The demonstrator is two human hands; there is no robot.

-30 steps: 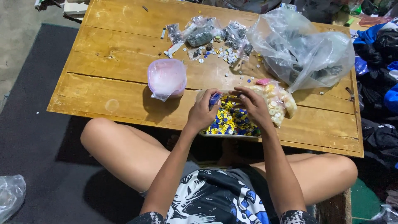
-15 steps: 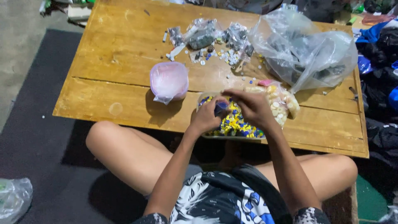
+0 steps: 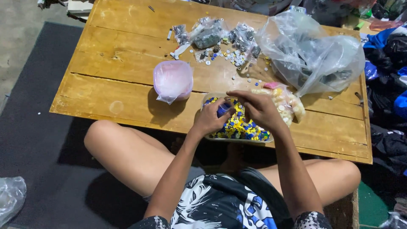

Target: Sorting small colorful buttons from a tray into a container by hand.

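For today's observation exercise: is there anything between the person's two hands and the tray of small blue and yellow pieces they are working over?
Nothing visible. Both the left hand and the right hand are directly over the tray of blue and yellow pieces, the left pinching a small blue piece. The pink-lidded tub and large clear bag sit off to the sides.

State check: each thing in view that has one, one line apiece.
left hand: closed around a small blue piece
right hand: pinching above the tray, grip contents unclear
shallow clear tray of yellow and blue pieces: full, uncovered
pink plastic tub: bagged
large clear plastic bag: open, crumpled
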